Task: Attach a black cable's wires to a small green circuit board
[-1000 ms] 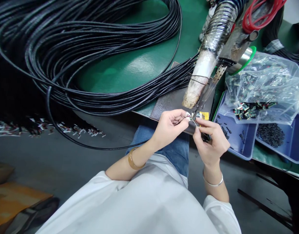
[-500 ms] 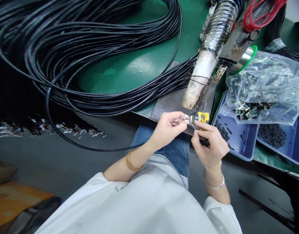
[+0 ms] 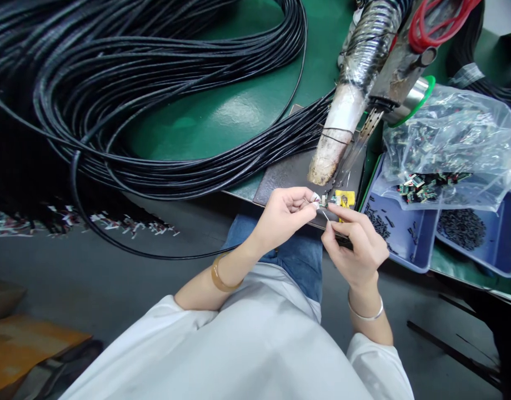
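Both hands meet at the near edge of the counter (image 3: pixel 239 119), just below the tip of a wrapped tool (image 3: pixel 342 133) that slants down from above and blocks the way straight ahead. To the left, a thick bundle of black cables (image 3: pixel 155 83) loops over the counter, leaving only a bare green patch inside the loop. A single cable (image 3: pixel 126 250) hangs off the edge beside the left forearm. To the right, blue trays (image 3: pixel 409 239) and a clear plastic bag (image 3: pixel 447 144) of small parts crowd the surface. The dark plate (image 3: pixel 289 175) under the tool is mostly bare. Below the edge, the space over the lap is open.
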Tool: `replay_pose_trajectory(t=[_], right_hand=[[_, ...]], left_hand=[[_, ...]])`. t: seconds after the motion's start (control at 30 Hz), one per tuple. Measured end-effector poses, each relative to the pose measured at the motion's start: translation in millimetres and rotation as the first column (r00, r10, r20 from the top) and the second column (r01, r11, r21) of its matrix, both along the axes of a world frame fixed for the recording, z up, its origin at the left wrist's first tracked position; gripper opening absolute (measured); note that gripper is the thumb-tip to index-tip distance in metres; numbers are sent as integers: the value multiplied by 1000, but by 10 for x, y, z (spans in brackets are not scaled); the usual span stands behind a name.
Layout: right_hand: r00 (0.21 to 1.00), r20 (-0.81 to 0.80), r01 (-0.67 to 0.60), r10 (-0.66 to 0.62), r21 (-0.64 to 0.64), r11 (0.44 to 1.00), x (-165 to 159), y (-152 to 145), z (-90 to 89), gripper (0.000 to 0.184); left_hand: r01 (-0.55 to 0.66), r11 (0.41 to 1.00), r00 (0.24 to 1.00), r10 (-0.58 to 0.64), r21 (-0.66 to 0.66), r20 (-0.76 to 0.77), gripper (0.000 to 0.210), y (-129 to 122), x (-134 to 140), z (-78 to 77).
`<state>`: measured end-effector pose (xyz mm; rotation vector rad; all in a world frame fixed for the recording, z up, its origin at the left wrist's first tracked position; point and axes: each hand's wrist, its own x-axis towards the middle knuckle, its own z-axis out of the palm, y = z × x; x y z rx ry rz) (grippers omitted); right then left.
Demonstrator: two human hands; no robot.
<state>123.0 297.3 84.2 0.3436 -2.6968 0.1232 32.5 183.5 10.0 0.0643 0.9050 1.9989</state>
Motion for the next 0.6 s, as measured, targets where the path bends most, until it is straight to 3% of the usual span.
replay_pose_trajectory(t=[0.13,0.6], right_hand=[[1000,11,-23,23,-23,999,26,29,-17,30],[1000,-18,24,-25,-92,995,27,18,-4,33]], left_hand=[[21,999,1000,-21,-40,-11,31,4,15,-24],[-7,1000,999,7,7,-43,31,-8,1,46]])
